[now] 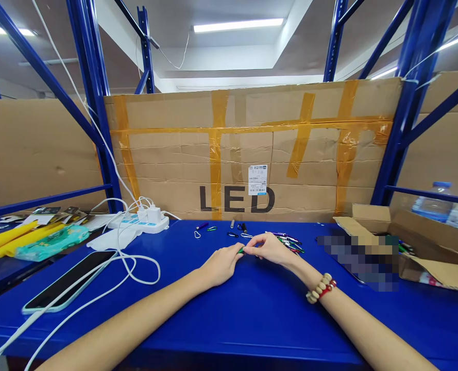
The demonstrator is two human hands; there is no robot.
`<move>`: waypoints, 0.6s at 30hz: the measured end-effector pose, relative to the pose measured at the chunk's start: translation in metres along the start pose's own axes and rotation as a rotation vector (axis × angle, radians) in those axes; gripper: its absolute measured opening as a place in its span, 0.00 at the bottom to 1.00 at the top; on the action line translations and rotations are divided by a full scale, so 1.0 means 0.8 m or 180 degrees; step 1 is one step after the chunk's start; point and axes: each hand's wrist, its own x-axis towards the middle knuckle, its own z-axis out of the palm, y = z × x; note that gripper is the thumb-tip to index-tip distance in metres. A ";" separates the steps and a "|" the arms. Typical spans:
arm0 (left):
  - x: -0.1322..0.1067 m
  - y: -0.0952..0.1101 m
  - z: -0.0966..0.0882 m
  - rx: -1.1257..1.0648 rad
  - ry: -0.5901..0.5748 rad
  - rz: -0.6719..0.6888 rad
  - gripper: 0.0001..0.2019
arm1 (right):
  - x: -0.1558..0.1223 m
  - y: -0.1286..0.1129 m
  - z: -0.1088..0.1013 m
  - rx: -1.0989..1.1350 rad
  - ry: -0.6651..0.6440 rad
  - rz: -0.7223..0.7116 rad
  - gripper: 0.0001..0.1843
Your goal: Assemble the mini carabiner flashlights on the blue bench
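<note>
My left hand point(220, 264) and my right hand point(266, 248) meet over the middle of the blue table. Between their fingertips is a small green piece point(241, 251), mostly hidden; it has the colour of the green carabiner point(212, 228) lying farther back. Both hands are closed in a pinch on it. Just behind them lie a silver carabiner point(246, 235), small black pieces point(232, 234) and a grey cylinder point(232, 223). Beside my right hand is a pile of coloured carabiners point(290, 241). A purple cylinder point(202, 225) and another silver carabiner point(197, 234) lie at the back left.
To the left are a phone point(70, 281), loose white cables point(136, 257) and a power strip point(155, 223). Yellow rolls point(20, 241) and a teal packet point(53, 242) lie beyond. At right stands an open cardboard box point(429, 242). A cardboard wall point(174, 159) closes the back.
</note>
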 end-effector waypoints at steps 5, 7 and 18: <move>-0.001 0.003 -0.004 0.0018 0.0021 -0.0046 0.08 | -0.002 -0.002 0.008 0.0104 0.0122 0.0214 0.24; -0.001 0.005 -0.005 0.0024 0.0022 -0.0075 0.09 | -0.002 -0.004 0.010 0.0168 0.0149 0.0287 0.24; 0.001 0.007 -0.007 -0.0050 0.0305 -0.0330 0.11 | 0.001 -0.014 0.023 0.0490 0.0407 0.0284 0.28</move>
